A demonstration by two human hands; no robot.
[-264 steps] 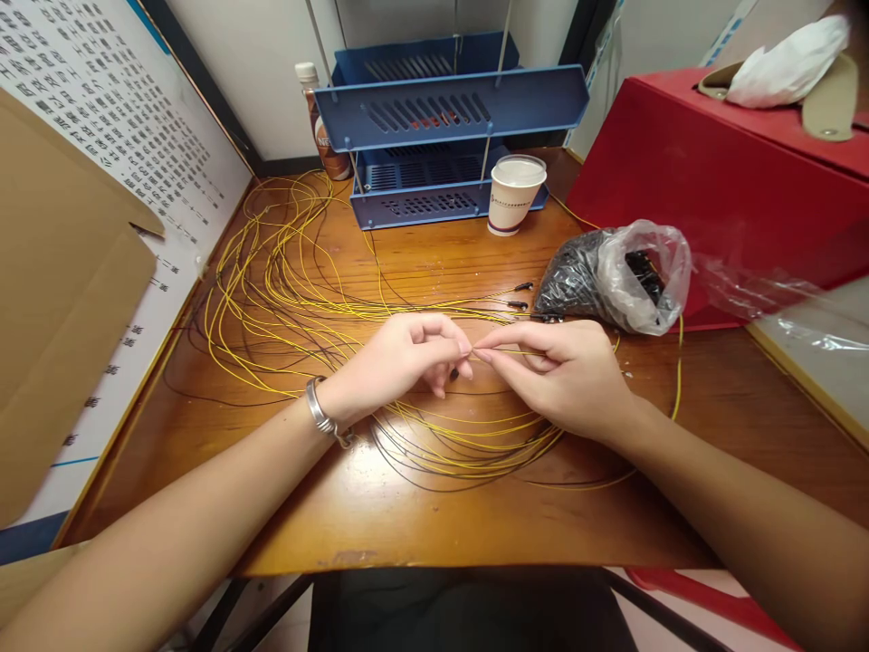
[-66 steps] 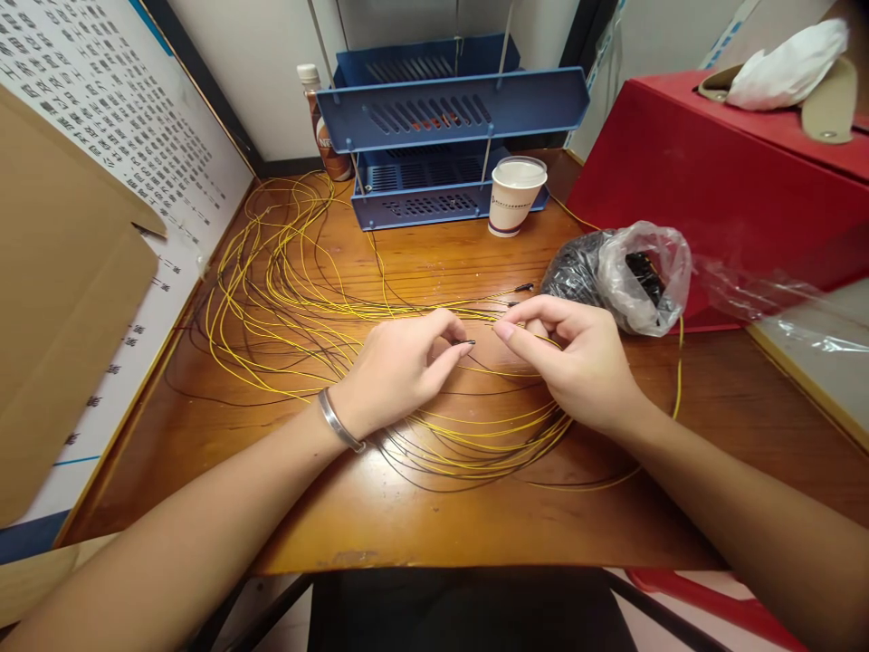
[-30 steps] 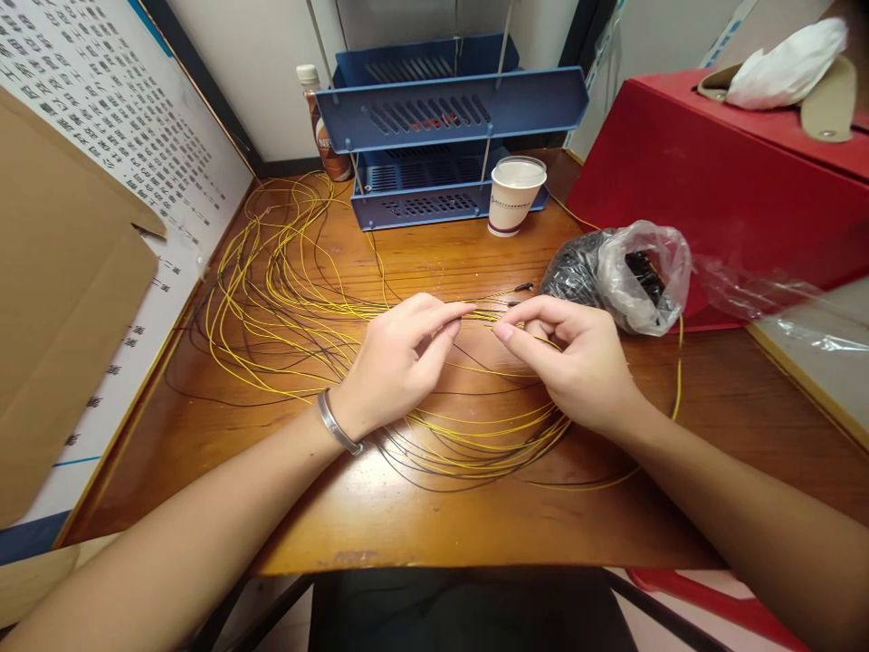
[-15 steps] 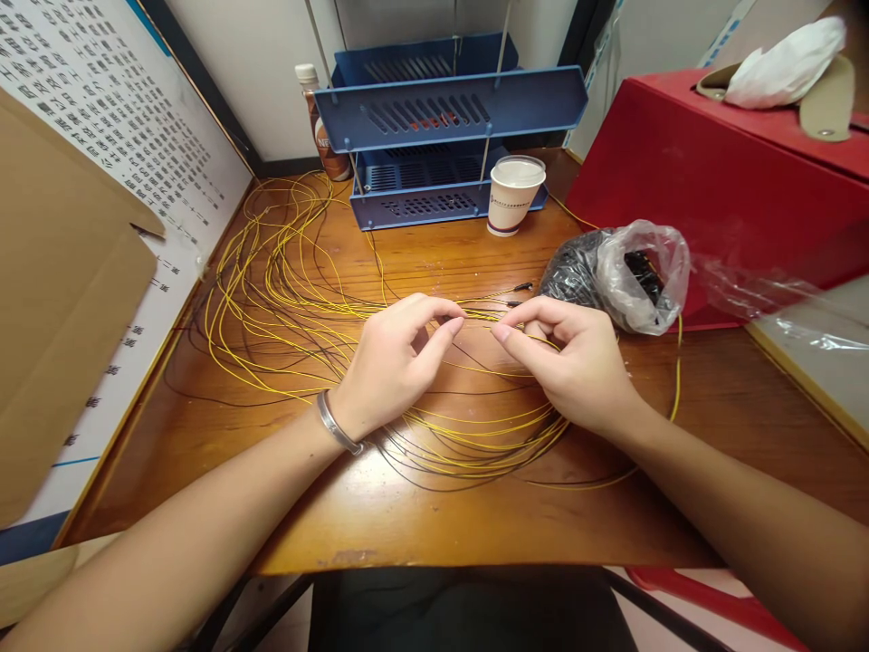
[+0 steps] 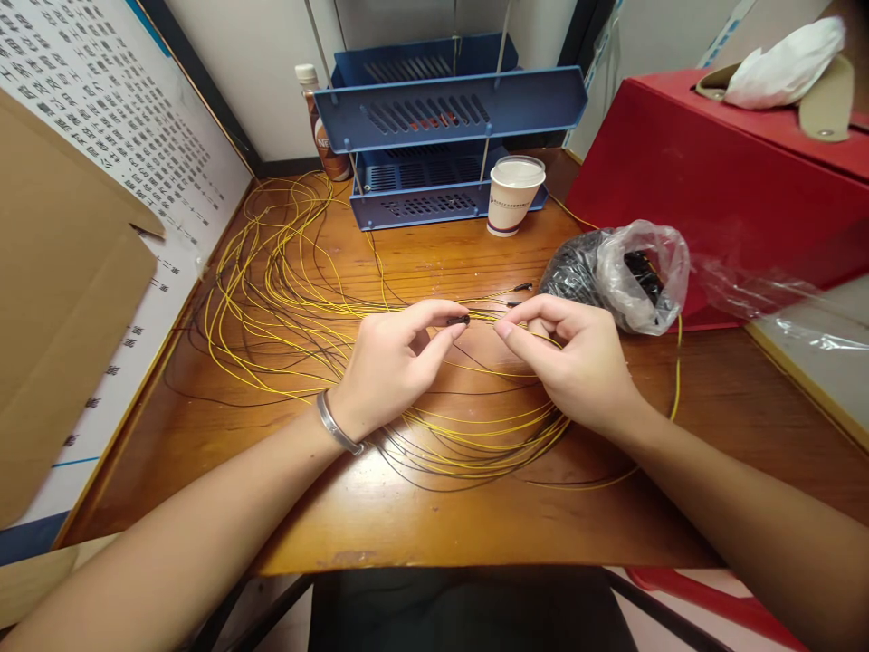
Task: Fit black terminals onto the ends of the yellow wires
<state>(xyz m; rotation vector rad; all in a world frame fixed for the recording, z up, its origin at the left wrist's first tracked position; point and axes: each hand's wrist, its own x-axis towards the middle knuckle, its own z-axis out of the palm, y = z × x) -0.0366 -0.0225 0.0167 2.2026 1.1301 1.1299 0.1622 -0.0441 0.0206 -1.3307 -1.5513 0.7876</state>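
Note:
Between thumb and forefinger, my left hand (image 5: pixel 397 358) pinches a small black connector (image 5: pixel 459 320). Facing it a short way to the right, my right hand (image 5: pixel 574 358) pinches a thin wire (image 5: pixel 494 324) whose tip points toward the connector; the two are apart. Yellow and black wires (image 5: pixel 489 448) loop on the table under and in front of both hands. A larger loose tangle of these wires (image 5: pixel 272 272) spreads to the left. Behind my right hand lie black wire-end connectors (image 5: pixel 521 287).
A clear plastic bag of black parts (image 5: pixel 587 267) lies beyond my right hand, before a red box (image 5: pixel 712 181). A paper cup (image 5: pixel 516 197), a blue tray rack (image 5: pixel 448 109) and a bottle (image 5: pixel 329 136) stand at the back. Cardboard (image 5: pixel 68 299) leans at left.
The black connector now shows between my left fingertips, where it was hidden before. My left hand has shifted and turned slightly; my right hand has barely moved.

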